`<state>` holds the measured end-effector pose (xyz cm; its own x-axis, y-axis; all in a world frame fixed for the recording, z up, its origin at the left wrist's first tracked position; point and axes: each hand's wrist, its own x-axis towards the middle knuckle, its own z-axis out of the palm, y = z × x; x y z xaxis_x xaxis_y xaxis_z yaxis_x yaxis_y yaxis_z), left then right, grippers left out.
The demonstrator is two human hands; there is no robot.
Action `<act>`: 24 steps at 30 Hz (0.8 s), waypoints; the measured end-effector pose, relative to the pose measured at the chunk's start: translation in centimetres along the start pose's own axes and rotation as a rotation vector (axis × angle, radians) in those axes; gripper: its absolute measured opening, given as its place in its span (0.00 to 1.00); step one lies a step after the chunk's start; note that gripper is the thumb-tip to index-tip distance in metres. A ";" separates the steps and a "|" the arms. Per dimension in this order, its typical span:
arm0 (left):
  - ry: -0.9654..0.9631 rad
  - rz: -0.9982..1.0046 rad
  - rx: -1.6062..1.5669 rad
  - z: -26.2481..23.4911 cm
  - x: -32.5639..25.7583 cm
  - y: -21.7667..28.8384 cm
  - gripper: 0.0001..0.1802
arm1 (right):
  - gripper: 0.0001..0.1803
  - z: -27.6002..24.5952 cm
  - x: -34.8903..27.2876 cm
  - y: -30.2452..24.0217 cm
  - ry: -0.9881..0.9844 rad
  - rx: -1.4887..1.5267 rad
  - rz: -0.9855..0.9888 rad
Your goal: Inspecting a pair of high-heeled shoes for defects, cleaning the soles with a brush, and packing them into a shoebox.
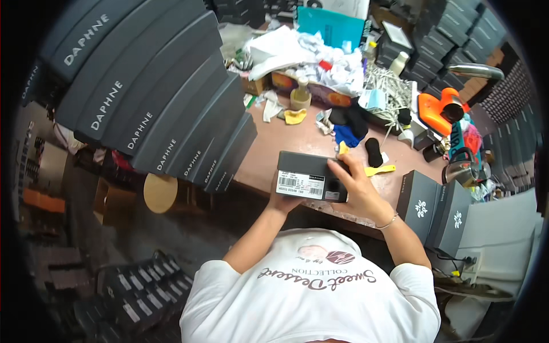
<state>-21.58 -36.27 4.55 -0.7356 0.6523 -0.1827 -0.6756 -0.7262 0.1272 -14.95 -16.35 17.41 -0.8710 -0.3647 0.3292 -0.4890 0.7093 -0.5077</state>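
A dark grey shoebox [303,162] is held up over the near edge of the table, its end with a white barcode label facing me. My left hand [282,202] supports it from below at the left, most of its fingers hidden by the box. My right hand [361,187] grips the right side, with the thumb and fingers around its edge. A yellow scraper-like tool [380,170] and a black oblong brush or pad [373,152] lie on the table just beyond my right hand.
Tall stacks of dark shoeboxes [166,114] rise at the left. Two dark boxes [422,206] stand at the right table edge. Crumpled white paper [326,54] heaps at the back of the pinkish table [266,154]. An orange tool [437,111] and a metal kettle [459,171] are at the right.
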 end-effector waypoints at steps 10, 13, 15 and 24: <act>0.204 0.056 -0.047 0.2 2.3 -1.1 0.24 | 0.46 -0.6 0.7 4.4 -0.084 -0.020 0.012; 0.237 0.065 0.095 0.5 2.6 0.2 0.25 | 0.45 0.4 0.8 4.5 -0.029 -0.043 -0.017; 0.278 0.037 0.286 -0.7 2.4 1.6 0.27 | 0.44 1.7 0.0 4.6 0.008 -0.077 -0.079; 0.603 -0.367 1.196 -10.2 7.2 5.3 0.30 | 0.38 17.7 -5.4 13.8 0.031 0.515 1.292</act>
<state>-29.94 -37.64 -6.00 -0.5805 0.3479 -0.7362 -0.6804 0.2894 0.6733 -17.90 -15.27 -5.46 -0.7164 0.3893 -0.5789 0.6839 0.2277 -0.6931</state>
